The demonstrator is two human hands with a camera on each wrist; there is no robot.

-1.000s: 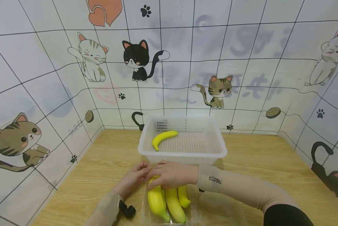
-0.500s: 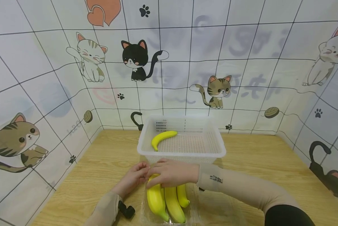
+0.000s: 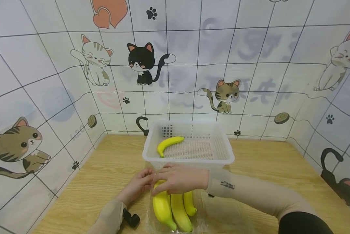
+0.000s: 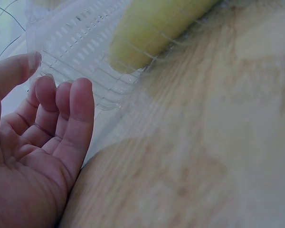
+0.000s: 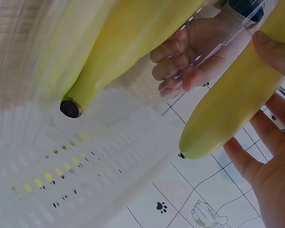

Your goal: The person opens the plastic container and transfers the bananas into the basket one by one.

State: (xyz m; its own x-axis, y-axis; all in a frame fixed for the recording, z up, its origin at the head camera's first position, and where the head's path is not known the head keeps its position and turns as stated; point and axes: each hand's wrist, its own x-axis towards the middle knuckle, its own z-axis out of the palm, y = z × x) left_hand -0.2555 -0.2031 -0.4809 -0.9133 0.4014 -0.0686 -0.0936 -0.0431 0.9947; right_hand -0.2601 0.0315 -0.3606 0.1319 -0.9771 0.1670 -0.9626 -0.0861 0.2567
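My right hand (image 3: 179,178) reaches across from the right and grips the upper end of the leftmost banana (image 3: 163,209). In the right wrist view, thumb and fingers lie on opposite sides of that banana (image 5: 232,99). Two more bananas, one in the middle (image 3: 180,214) and a shorter one (image 3: 188,203), lie beside it in a clear plastic box (image 3: 202,214). My left hand (image 3: 139,183) is at the box's far left corner. In the left wrist view, the thumb and curled fingers (image 4: 80,102) pinch the lip of the clear box (image 4: 116,102).
Behind the hands, against the cat-printed wall covering, stands a white perforated basket (image 3: 189,160) with a single banana (image 3: 169,143) inside. A clear lid-like sheet (image 3: 224,213) spreads right of the box on the wooden table (image 3: 259,159). A black wrist camera (image 3: 131,217) sits on the left sleeve.
Both hands and the bananas stay nearly in place. The head view shifts slightly.
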